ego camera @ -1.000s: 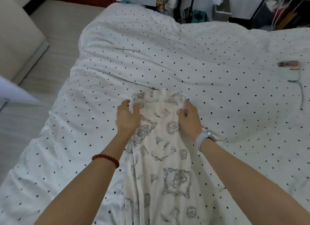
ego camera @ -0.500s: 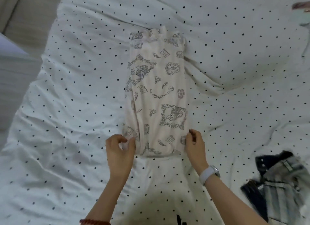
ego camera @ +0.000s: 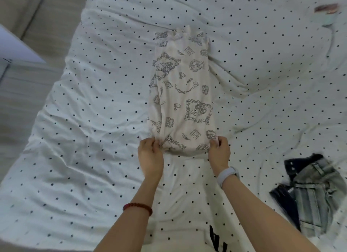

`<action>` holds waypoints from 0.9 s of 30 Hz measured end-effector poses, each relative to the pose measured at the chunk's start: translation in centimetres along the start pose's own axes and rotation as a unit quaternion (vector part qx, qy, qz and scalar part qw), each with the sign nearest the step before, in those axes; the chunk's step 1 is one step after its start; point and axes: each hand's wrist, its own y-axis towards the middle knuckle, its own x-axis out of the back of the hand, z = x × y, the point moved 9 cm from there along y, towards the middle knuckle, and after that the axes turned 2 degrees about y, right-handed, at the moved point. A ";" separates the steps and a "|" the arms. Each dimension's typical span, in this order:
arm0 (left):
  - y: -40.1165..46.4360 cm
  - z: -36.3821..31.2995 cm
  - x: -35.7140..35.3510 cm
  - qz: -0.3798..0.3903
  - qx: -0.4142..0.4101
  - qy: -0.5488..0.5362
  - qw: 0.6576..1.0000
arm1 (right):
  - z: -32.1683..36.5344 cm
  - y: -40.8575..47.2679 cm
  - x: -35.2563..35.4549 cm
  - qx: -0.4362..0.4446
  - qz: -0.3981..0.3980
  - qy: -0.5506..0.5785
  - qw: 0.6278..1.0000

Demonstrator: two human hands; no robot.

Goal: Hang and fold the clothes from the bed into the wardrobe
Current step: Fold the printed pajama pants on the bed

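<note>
Your left hand (ego camera: 150,154) pinches the near left corner of the printed garment (ego camera: 181,94), fingers curled onto the hem. Your right hand (ego camera: 219,152) pinches the near right corner the same way. Both grips sit on the fabric edge, nothing else held.

The garment lies flat on the dotted bedsheet (ego camera: 93,120), already folded into a narrow strip. Its long axis runs straight away from your fingertips, near hem at the fingers, far end with the gathered edge well beyond them. Neither hand is nearer; they sit level, one at each corner.

Likely next move: lift the near hem and carry it away from you onto the far end, halving the strip. Keep both corners level or the fold skews.

Jeans (ego camera: 311,193) lie bunched well off to the right of your right fingers, still unfolded.

No readable writing on the garment, only drawn motifs. Black marks on white cloth near your body are cut off, unreadable.
</note>
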 end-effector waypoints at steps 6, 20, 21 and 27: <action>0.7 -1.3 4.5 0.003 -0.070 -0.100 0.992 | 1.4 -0.3 1.4 0.024 -0.005 0.048 0.999; -2.2 2.6 0.3 0.049 0.107 -0.126 0.985 | -3.1 -1.4 -0.8 -0.147 0.110 0.158 0.970; -2.1 2.2 -0.1 0.066 0.100 -0.126 0.985 | -3.0 -1.5 -0.9 -0.142 0.114 0.154 0.971; -0.6 1.1 -0.3 0.065 0.086 -0.161 0.981 | -1.8 -0.8 0.2 -0.092 0.077 0.122 0.985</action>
